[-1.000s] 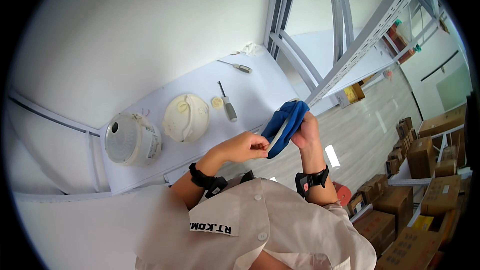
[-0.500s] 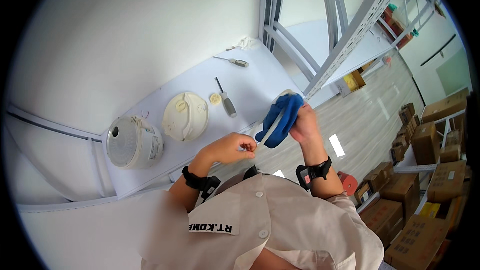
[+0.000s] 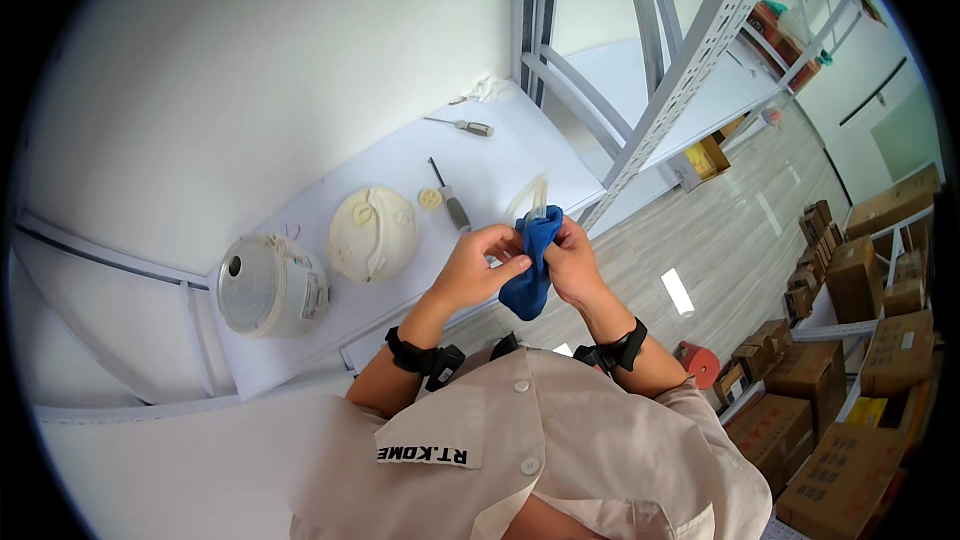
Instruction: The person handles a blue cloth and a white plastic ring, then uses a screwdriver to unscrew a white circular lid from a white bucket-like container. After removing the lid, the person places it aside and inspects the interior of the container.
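Between my hands, at the shelf's front edge, hangs a bunched blue cloth point(image 3: 528, 290). My left hand point(image 3: 478, 268) pinches its left side with thumb and fingers. From the other side my right hand point(image 3: 574, 268) is closed on the same cloth. A pale, translucent flexible ring point(image 3: 540, 194), like a sealing gasket, sticks out above the cloth; its lower part is hidden in the folds. On the white shelf, left of my hands, sit a round cream lid point(image 3: 372, 235) and a white rice cooker body point(image 3: 270, 285) with a grey disc on it.
A small cream round cap point(image 3: 430, 199) lies beside a grey-handled screwdriver point(image 3: 452, 202). Another screwdriver point(image 3: 462, 127) and a crumpled white cloth point(image 3: 489, 89) are farther back. A metal rack post point(image 3: 660, 90) rises at the right; cardboard boxes point(image 3: 800, 380) stand on shelving beyond the floor.
My left hand has moved up and right onto the blue cloth. My right hand has come down and left with it, and the ring now protrudes above the cloth.
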The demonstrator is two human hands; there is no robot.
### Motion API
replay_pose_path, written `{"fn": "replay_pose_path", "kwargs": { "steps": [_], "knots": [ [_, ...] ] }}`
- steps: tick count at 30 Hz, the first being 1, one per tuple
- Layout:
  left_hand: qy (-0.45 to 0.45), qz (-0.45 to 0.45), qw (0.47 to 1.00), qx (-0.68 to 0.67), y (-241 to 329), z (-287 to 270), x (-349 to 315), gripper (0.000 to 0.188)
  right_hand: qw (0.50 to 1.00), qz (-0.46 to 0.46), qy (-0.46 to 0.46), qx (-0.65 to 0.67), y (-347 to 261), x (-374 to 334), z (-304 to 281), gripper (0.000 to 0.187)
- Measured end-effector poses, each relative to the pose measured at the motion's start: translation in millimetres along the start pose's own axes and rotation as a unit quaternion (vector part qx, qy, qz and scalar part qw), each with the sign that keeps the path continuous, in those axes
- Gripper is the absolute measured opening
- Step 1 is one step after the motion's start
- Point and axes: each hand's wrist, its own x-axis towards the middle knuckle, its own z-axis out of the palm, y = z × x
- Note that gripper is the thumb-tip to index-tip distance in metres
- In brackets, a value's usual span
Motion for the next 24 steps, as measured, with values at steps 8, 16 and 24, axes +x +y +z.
{"fn": "replay_pose_path", "kwargs": {
  "steps": [8,16,24],
  "knots": [
    [0.048,-0.005,0.982,-0.184,-41.1,22.0,-2.9,0.012,0.999,0.029,0.016,0.023,6.6,-6.4,-4.5,0.012],
    [0.081,0.034,0.995,-0.042,-23.9,27.2,-8.8,0.004,0.997,0.051,0.029,0.046,15.7,-16.1,0.1,0.01],
    [0.014,-0.069,0.997,0.023,-0.5,19.1,-14.0,0.008,0.99,0.054,0.08,0.098,25.6,-18.2,-3.0,0.028]
  ]
}}
